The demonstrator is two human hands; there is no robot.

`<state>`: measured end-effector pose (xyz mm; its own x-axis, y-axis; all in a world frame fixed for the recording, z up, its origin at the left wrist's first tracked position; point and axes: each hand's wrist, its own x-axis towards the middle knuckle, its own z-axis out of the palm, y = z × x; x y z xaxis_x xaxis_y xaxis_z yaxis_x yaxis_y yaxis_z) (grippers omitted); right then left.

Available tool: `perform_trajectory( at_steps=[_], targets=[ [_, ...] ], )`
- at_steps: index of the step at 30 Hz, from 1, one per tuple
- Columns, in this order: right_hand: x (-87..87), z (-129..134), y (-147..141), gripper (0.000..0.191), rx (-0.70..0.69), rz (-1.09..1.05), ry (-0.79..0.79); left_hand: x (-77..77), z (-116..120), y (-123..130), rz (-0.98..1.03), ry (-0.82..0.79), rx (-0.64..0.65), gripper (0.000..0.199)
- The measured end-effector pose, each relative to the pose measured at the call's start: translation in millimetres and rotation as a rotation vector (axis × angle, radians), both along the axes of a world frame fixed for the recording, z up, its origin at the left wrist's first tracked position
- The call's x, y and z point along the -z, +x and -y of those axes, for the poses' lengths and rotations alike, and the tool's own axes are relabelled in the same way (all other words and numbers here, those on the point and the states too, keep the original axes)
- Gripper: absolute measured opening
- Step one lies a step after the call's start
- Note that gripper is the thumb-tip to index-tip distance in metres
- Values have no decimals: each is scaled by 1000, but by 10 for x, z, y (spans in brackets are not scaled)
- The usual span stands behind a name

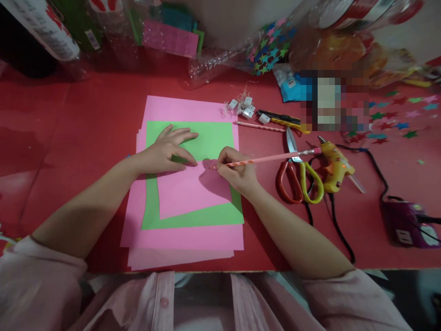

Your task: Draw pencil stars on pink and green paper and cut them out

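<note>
On top of the green sheet [213,138] lies the smaller pink piece [193,195], the paper I am working on, with green showing around much of it. My right hand [239,174] is closed around a pink pencil [272,157], thumb and fingers pinched low by the point, I judge for fine control. Its long end leans out past the green sheet's right edge, clear of my view of the tip. That tip meets a small darker pink patch [208,163] by the piece's far edge; whether it is drawn or laid on, I cannot tell.

My left hand [168,149] grips nothing: it lies open, fingers spread over the far left of the green sheet, thumb reaching along the pink piece's far edge toward the patch. That spread seems meant to keep both layers from sliding; how hard it presses, I cannot tell.

Beneath the green sheet, larger pink sheets [155,239] jut out, probably serving as a backing. Right of the green sheet, apart from it, lie scissors [296,177], with the yellow glue gun [332,168] beyond them, likely set there for easy reach by my right hand without crowding the paper.
</note>
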<state>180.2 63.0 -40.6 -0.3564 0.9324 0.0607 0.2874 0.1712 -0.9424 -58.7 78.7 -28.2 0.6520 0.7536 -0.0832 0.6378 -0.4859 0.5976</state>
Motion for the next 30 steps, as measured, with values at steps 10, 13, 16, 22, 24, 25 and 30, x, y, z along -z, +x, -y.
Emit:
perform_trajectory(
  at_steps=[10,13,16,22,24,25,30],
  targets=[
    [-11,6,-7,12,-6,52,-19,6,4,1,-8,10,-4,23],
    [-2,6,-10,11,-22,76,-27,8,7,1,-8,8,0,23],
    [-3,13,-15,11,-29,89,-14,12,8,2,-10,6,-6,23],
    [-21,33,-25,12,-59,91,-34,18,6,2,-13,13,-4,23],
    [-22,34,-29,12,-65,90,-30,17,6,1,-16,13,-4,22],
    [-22,34,-31,12,-68,90,-24,16,6,1,-18,13,-3,22],
    [-18,37,-38,12,-67,103,1,14,6,0,-14,12,-3,23]
  ],
)
